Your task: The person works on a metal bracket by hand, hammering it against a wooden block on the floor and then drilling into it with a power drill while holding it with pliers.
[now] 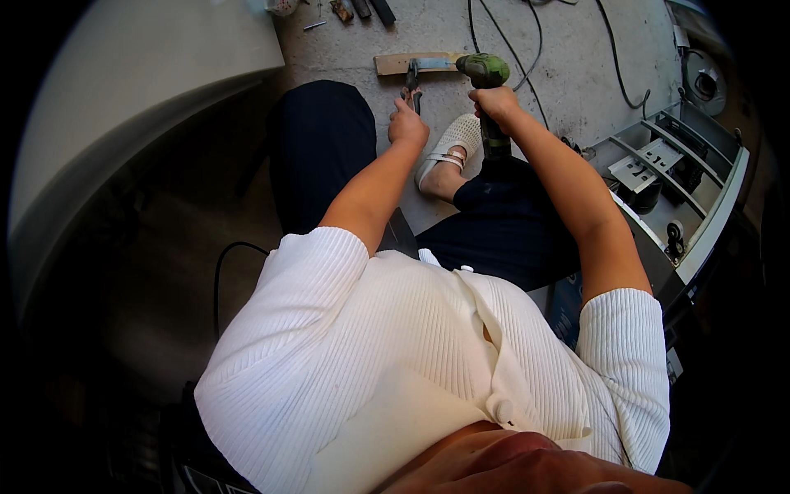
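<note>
My right hand (497, 105) is closed round the grip of a green and black cordless drill (485, 70). The drill points left, its front end over the right part of a wooden board (392, 64) on the floor. A small light-blue piece (434, 63) lies on the board, in line with the drill's tip. My left hand (407, 125) is wrapped round the handles of pliers (412, 79), whose jaws reach the left end of the blue piece. Whether the jaws grip it is too small to tell.
Black cables (504, 29) run over the concrete floor beyond the drill. At the right stands an open metal frame (691, 189) with parts inside. A large pale curved panel (148, 90) is at the left. Several small dark pieces (362, 10) lie at the far edge. My white shoe (453, 144) is near the board.
</note>
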The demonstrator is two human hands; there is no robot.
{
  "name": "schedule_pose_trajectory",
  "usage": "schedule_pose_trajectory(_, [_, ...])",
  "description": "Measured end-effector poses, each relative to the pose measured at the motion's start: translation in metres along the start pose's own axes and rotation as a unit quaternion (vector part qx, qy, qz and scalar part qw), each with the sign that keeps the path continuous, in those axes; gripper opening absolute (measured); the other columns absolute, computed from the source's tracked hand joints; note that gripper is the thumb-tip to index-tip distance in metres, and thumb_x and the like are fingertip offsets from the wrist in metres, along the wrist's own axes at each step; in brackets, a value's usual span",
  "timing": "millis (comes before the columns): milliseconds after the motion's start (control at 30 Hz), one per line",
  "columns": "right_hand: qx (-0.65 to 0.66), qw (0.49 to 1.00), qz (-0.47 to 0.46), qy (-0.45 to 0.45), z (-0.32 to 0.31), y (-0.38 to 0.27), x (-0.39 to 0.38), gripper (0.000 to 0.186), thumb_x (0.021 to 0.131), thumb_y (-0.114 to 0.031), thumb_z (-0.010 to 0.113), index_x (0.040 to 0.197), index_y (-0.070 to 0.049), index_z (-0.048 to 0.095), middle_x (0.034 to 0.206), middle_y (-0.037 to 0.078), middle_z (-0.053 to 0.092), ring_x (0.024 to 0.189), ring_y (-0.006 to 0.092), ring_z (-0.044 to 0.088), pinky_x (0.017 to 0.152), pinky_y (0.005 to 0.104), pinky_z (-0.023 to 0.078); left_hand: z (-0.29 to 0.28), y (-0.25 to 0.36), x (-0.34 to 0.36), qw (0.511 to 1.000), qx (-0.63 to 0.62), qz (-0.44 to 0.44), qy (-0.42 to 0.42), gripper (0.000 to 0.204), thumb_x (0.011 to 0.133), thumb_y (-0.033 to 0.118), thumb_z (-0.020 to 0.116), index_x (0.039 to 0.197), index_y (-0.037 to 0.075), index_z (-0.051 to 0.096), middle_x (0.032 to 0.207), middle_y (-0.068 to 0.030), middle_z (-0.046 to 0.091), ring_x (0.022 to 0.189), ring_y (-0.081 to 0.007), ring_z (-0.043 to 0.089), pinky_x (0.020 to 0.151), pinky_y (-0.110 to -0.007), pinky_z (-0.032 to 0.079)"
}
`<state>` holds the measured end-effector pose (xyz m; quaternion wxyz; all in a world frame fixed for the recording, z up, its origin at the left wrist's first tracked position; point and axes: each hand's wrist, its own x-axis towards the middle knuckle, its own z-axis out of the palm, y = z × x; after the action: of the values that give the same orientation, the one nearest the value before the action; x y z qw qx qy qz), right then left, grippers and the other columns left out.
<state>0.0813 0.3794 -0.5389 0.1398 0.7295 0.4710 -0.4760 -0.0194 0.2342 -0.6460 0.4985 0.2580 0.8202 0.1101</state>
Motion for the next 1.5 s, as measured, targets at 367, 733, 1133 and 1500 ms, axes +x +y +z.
schedule_pose_trajectory(367, [-0.022,0.999,-0.02,0.012,-0.001,0.002,-0.007,0.02,0.074,-0.02,0.067,0.067,-0.002,0.061,0.063,0.007,0.061,0.054,0.0171,0.059,0.054,0.032,0.049,0.001,-0.001,0.002,1.0,-0.002,-0.006,-0.005,0.05,0.081,0.014,0.06,0.118,-0.001,0.029,0.105,-0.033,0.054,0.092,-0.046,0.061,0.081,-0.049,0.05])
schedule_pose_trajectory(733, [-0.009,0.999,-0.03,0.022,0.008,0.012,-0.006,0.017,0.074,-0.016,0.066,0.072,0.0,0.06,0.065,0.008,0.061,0.055,0.0173,0.06,0.054,0.0317,0.05,0.006,-0.003,0.006,1.0,0.01,-0.012,-0.001,0.055,0.082,0.014,0.062,0.122,0.002,0.028,0.108,-0.0297,0.052,0.094,-0.0427,0.061,0.079,-0.047,0.052])
schedule_pose_trajectory(1133, [-0.013,1.0,-0.021,0.0,-0.005,-0.001,-0.009,0.017,0.075,-0.015,0.067,0.07,-0.002,0.058,0.063,0.007,0.059,0.055,0.0167,0.057,0.054,0.0312,0.048,0.004,0.0,0.004,1.0,0.012,-0.013,0.0,0.055,0.081,0.014,0.062,0.122,0.0,0.027,0.107,-0.0313,0.053,0.093,-0.0431,0.061,0.078,-0.047,0.052])
schedule_pose_trajectory(1500, [-0.043,0.999,-0.02,0.004,-0.007,0.003,0.0,0.018,0.075,-0.017,0.066,0.069,-0.001,0.06,0.064,0.007,0.059,0.055,0.0171,0.058,0.054,0.0319,0.048,0.005,-0.002,0.005,1.0,0.004,-0.006,-0.005,0.054,0.08,0.012,0.062,0.12,0.001,0.028,0.107,-0.0318,0.052,0.094,-0.0435,0.061,0.08,-0.046,0.051])
